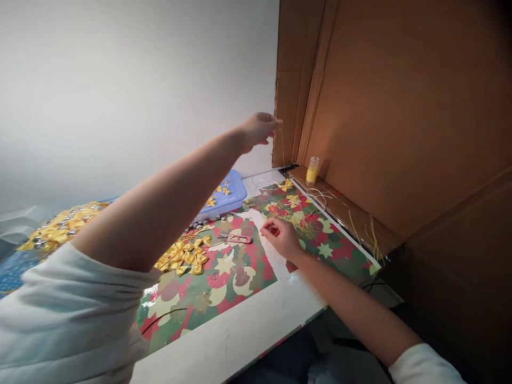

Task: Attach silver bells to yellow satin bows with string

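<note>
My left hand [262, 129] is raised above the far end of the table, thumb and finger pinched on a thin yellow thread [283, 152]. The thread runs straight down to a yellow ribbon bow [286, 185]; whether the bow touches the table I cannot tell. Low over the patterned sheet, my right hand [282, 237] has its fingers curled together, and what they hold, if anything, is too small to make out. Near it lie a tangle of yellow threads [302, 224] and another bow [293, 200]. Pink-handled thread snips [239, 239] rest to its left.
Several yellow bows [188, 256] are heaped left of the snips. Behind my left arm are a blue plastic tray [238, 192] and a larger pile of bows with silver pieces [66, 226]. A small bottle [312, 172] stands by the cardboard wall [400, 106] on the right.
</note>
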Action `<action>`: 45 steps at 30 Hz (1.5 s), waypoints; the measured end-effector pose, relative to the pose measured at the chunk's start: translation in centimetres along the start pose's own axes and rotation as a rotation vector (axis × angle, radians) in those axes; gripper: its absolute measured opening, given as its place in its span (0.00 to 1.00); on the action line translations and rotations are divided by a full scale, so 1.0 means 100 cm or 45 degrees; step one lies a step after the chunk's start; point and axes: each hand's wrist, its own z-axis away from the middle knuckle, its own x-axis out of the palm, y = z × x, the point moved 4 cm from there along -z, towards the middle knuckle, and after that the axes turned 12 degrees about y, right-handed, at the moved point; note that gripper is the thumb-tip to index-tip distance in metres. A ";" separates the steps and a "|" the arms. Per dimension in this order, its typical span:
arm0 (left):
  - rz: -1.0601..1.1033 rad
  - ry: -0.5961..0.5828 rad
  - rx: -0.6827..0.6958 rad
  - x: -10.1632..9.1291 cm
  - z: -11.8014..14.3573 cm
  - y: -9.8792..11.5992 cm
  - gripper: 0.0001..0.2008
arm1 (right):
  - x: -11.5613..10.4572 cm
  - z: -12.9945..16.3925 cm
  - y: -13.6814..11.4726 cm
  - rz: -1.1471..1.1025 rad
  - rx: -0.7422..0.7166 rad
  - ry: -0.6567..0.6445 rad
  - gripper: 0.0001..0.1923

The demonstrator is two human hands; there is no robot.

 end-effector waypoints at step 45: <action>-0.827 -0.788 0.759 0.131 0.154 -0.153 0.41 | -0.055 0.016 -0.004 -0.064 -0.178 0.384 0.05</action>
